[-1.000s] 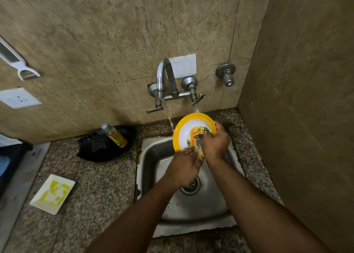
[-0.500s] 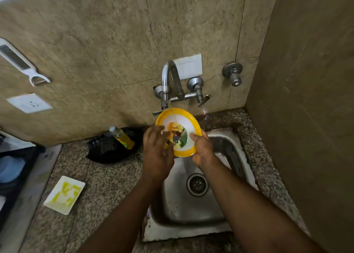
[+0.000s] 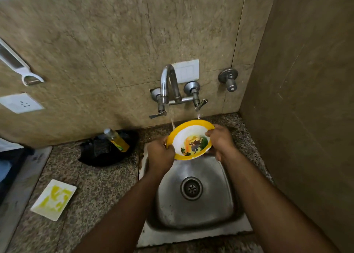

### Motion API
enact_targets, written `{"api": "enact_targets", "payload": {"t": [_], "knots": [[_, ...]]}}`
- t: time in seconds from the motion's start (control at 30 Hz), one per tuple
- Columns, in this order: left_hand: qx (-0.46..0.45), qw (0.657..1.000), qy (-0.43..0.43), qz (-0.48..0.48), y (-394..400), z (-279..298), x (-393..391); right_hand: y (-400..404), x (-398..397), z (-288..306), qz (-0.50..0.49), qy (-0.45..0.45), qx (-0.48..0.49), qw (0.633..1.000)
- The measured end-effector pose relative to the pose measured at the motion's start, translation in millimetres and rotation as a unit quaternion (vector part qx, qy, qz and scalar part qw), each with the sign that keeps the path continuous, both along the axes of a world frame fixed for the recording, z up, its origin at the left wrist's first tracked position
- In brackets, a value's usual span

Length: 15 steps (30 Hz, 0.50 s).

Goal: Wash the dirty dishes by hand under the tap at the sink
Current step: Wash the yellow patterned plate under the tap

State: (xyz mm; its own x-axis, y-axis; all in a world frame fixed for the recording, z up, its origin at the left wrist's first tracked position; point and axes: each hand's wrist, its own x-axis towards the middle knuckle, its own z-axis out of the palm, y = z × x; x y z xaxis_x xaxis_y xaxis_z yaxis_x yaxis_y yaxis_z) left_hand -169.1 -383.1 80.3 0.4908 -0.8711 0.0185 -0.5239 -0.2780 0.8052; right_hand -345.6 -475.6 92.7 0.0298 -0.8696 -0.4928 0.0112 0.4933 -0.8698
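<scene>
Beige mottled stone tiles [image 3: 118, 47] form the wall, meeting a speckled granite counter [image 3: 99, 187] into which a square stainless-steel sink [image 3: 193, 201] is set, its round drain [image 3: 191, 188] uncovered. On the wall hangs a chrome swan-neck tap [image 3: 169, 84] with two lever handles; a thin stream of water [image 3: 173, 123] falls from its spout. Left of the sink lie a black crumpled bag [image 3: 103, 153] bearing a clear bottle of yellow liquid [image 3: 116, 140], and, nearer the viewer, a white rectangular tray smeared yellow [image 3: 54, 199]. A round yellow-rimmed plate with a printed picture [image 3: 191, 139] is held over the back of the sink, tilted with its face toward the viewer, its upper left rim at the foot of the stream. Half a second earlier the plate sat further left and the left hand lay over its face; now the face is uncovered, which suggests that rubbing has given way to rinsing, with this dish probably near done. The left hand [image 3: 160, 155] grasps the plate's left rim, its thumb [image 3: 171, 147] over the edge and its other fingers hidden behind. The right hand [image 3: 220, 141] grips the right rim, fingers curled round it
</scene>
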Motion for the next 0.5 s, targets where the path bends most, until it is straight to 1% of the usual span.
{"api": "enact_targets", "payload": {"t": [0.07,0.1,0.17,0.2,0.23,0.3,0.4,0.43,0.5], "knots": [[0.016,0.995,0.096,0.029,-12,-4,-6,-1,-1,11,0.016,0.046,-0.111,0.993],[0.034,0.984,0.169,0.048,-18,-6,-8,-1,-1,15,0.036,0.07,-0.16,0.984],[0.078,0.937,0.332,0.077,-30,-11,-10,2,0,20,0.082,0.095,-0.23,0.965],[0.087,0.914,0.388,0.082,-34,-15,-9,4,0,20,0.097,0.094,-0.252,0.958],[0.08,0.9,0.42,0.084,-36,-17,-7,6,0,19,0.103,0.082,-0.267,0.955],[0.032,0.892,0.443,0.088,-39,-15,-4,9,-1,15,0.098,0.067,-0.289,0.95],[-0.035,0.897,0.433,0.085,-36,-6,0,7,-2,6,0.074,0.102,-0.297,0.946],[-0.059,0.9,0.426,0.08,-34,-3,2,4,-1,0,0.065,0.118,-0.285,0.949],[-0.099,0.916,0.38,0.084,-29,2,8,0,3,-10,0.059,0.127,-0.235,0.962]]}}
